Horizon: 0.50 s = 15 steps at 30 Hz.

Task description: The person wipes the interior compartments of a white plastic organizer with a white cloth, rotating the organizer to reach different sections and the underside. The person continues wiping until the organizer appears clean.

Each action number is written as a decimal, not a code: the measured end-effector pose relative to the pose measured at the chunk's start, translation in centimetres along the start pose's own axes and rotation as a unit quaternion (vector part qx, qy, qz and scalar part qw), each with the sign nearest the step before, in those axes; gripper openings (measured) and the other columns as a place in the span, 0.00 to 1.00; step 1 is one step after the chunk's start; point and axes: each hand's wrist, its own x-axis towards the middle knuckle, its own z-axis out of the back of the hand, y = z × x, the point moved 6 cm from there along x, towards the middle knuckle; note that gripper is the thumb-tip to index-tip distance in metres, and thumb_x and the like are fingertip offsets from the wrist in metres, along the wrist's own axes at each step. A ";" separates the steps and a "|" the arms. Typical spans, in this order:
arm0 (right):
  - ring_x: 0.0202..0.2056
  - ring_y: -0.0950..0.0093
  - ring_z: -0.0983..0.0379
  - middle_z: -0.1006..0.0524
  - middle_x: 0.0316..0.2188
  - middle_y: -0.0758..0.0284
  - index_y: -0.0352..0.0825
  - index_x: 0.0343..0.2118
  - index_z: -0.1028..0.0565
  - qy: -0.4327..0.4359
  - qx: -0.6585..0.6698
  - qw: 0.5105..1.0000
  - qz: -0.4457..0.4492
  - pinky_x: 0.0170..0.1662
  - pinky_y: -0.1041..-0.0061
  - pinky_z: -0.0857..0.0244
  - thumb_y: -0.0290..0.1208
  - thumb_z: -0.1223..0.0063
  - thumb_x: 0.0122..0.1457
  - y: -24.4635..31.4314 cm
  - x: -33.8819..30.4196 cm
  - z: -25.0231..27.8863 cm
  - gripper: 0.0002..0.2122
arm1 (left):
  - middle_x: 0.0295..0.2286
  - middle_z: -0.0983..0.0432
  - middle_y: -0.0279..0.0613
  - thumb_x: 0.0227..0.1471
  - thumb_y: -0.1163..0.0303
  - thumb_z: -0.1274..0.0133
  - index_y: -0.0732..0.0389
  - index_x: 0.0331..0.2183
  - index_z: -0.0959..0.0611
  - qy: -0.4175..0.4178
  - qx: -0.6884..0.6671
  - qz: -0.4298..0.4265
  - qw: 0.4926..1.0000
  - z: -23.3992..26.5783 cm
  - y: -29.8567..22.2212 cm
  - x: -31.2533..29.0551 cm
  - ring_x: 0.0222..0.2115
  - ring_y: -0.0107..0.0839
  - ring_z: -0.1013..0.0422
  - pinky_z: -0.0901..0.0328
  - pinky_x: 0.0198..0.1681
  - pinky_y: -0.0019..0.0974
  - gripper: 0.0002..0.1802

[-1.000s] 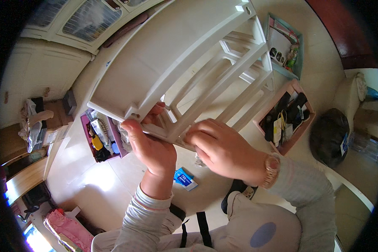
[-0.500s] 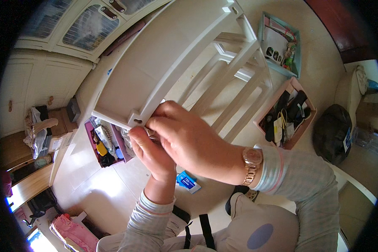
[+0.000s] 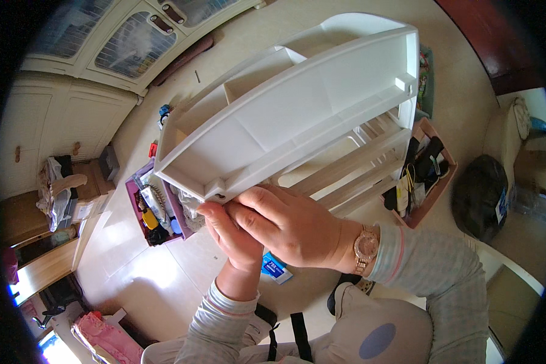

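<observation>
**Both hands clamped on the white rack's corner**

My right hand (image 3: 294, 227) and left hand (image 3: 230, 233) pinch together on the near corner of the white plastic rack (image 3: 291, 115), which rises toward one o'clock. A purple bin (image 3: 133, 191) lies at nine o'clock, a brown box (image 3: 434, 197) at three.

rack (image 3: 297, 115) above hands, boxes either side

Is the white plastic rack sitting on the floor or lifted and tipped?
Lifted and tipped. The white plastic slatted rack is held by both hands, left hand and right hand, at its corner, underside toward the camera.
</observation>
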 end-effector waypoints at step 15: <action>0.45 0.65 0.24 0.25 0.37 0.62 0.33 0.31 0.22 0.036 -0.100 0.994 0.037 0.52 0.60 0.32 0.31 0.44 0.58 -0.3 -0.7 1.0 0.06 | 0.57 0.26 0.42 0.72 0.37 0.63 0.60 0.65 0.30 -0.018 0.060 0.006 0.998 -0.5 0.3 -0.3 0.56 0.37 0.29 0.35 0.62 0.45 0.39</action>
